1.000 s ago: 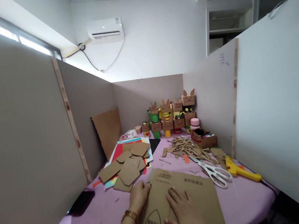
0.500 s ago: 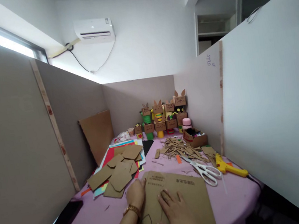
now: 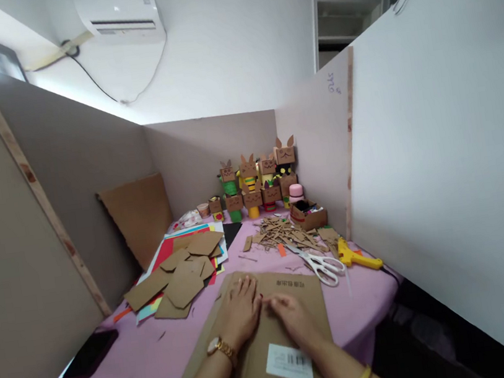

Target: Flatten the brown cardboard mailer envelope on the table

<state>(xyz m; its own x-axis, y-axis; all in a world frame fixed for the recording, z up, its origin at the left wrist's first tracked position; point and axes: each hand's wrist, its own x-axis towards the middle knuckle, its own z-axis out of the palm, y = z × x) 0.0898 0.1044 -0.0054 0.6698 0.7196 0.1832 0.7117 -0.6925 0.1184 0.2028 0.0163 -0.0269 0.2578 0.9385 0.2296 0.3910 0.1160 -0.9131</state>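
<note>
A large piece of brown cardboard (image 3: pixel 309 297) with printed characters and a white label (image 3: pixel 289 364) lies on the purple-covered table in front of me. My left hand (image 3: pixel 241 309), a watch on its wrist, rests flat on the cardboard with fingers stretched forward. Beside it my right hand (image 3: pixel 295 319) has its fingers curled together at the cardboard surface, close to the left fingertips. Whatever these fingers hold, if anything, is hidden. White-handled scissors (image 3: pixel 322 268) lie just beyond the cardboard, with a yellow glue gun (image 3: pixel 358 256) to their right.
Cut cardboard pieces (image 3: pixel 185 280) lie over coloured paper on the left. Cardboard scraps (image 3: pixel 283 231) form a heap near a small box (image 3: pixel 309 215). Cardboard animal figures (image 3: pixel 252 196) stand at the back. A phone (image 3: pixel 90 355) lies at left; partition walls (image 3: pixel 120 151) enclose the table.
The cardboard now shows a label and a second panel extending left. My left hand moved from its left edge onto its surface; my right hand curled from lying flat. The view shifted.
</note>
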